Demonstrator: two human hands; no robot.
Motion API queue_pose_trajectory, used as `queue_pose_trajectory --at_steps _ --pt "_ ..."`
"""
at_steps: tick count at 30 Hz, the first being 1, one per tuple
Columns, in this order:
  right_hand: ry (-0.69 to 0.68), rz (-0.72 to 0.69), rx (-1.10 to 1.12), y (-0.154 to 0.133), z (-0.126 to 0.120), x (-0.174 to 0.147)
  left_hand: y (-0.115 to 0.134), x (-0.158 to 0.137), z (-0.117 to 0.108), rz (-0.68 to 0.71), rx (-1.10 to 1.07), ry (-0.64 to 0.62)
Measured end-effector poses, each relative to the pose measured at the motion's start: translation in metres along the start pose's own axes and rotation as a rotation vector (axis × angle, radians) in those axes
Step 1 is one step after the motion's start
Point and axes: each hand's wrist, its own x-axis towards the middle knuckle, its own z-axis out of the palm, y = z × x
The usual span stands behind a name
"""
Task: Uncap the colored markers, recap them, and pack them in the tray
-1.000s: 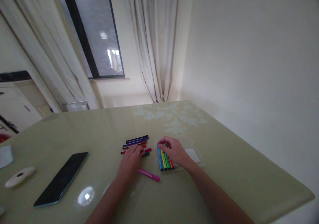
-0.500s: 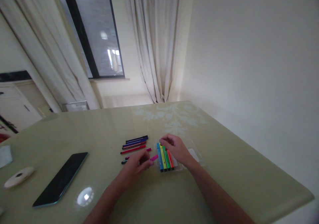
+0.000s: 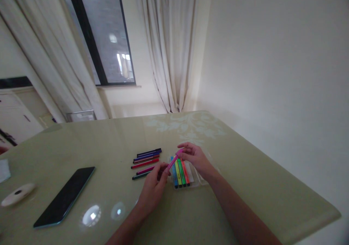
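A pink highlighter point(image 3: 172, 162) is held slanted between my two hands, above a clear plastic case point(image 3: 178, 188). My left hand point(image 3: 156, 179) grips its lower end, and the fingers of my right hand point(image 3: 193, 157) close on its upper end. In the case lie a blue highlighter point(image 3: 175, 177), a yellow highlighter point(image 3: 178, 174), a green highlighter point(image 3: 181, 172) and an orange highlighter point(image 3: 185, 174), side by side. Left of the case, several slim felt-tip pens point(image 3: 145, 163) rest in a loose row; my left hand partly covers the nearest ones.
A dark tablet or phone point(image 3: 65, 196) lies on the green table point(image 3: 109, 143) at left. Beyond it is a cream oval object point(image 3: 17, 194) with a dark spot. A wall point(image 3: 272, 74) borders the table's right side; curtains point(image 3: 169, 45) hang behind.
My left hand has brought the pink highlighter up and right, tilting it over the case. The fingers of my right hand have come onto its upper end.
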Motion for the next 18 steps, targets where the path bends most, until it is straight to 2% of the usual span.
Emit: queue_pose_trajectory --at_steps 6,10,13,16,18 --pt "-0.038 0.012 0.056 0.000 0.005 -0.002 0.003 -0.002 0.004 -0.007 -0.032 0.036" --pt "-0.032 0.006 0.045 -0.002 0.008 -0.003 0.003 -0.004 0.003 -0.003 -0.042 -0.033" --pt "0.055 0.011 0.029 -0.006 -0.002 -0.001 0.002 -0.008 0.003 0.133 0.188 -0.113" --pt "0.207 -0.015 -0.044 -0.010 -0.023 0.004 0.002 -0.014 0.006 0.346 0.513 -0.283" --pt "0.234 0.017 -0.136 -0.011 -0.036 0.006 0.002 -0.016 0.010 0.424 0.657 -0.375"
